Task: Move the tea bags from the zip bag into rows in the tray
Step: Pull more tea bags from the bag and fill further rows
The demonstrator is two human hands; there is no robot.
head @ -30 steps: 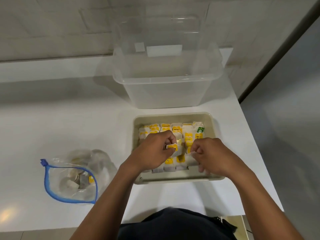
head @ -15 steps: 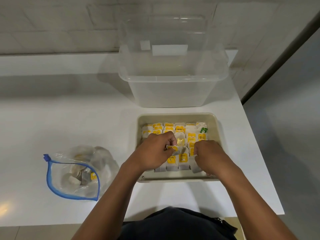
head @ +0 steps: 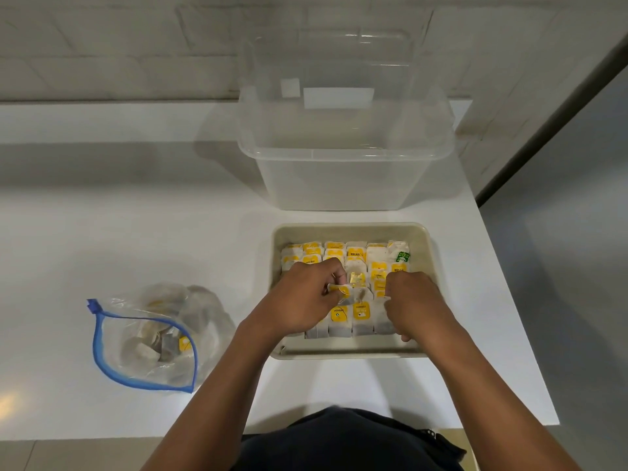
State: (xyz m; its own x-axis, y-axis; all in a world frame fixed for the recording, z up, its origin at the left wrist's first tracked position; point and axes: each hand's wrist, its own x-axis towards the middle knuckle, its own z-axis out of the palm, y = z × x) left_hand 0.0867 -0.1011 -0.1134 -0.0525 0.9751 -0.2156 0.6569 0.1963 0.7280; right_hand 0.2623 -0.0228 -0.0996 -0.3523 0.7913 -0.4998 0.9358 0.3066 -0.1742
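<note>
Setting a tea bag into the beige plastic tray (head: 426, 266)

Left hand (head: 302, 300) pinches a soft, featherlight yellow-tagged paper tea bag (head: 339, 289) (best held by its edge); right hand (head: 413, 304) fingers curl among the rows, their hold unclear.

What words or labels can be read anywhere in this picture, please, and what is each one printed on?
"RELAX": yellow tag of a tea bag in the tray's far row.
Green tag at the far right of that row: print too small to read.
Yellow tags in the near row: print too blurred to read with certainty.
White stickers on the clear tub: no print shows.
Zip bag: no print shows.
</note>
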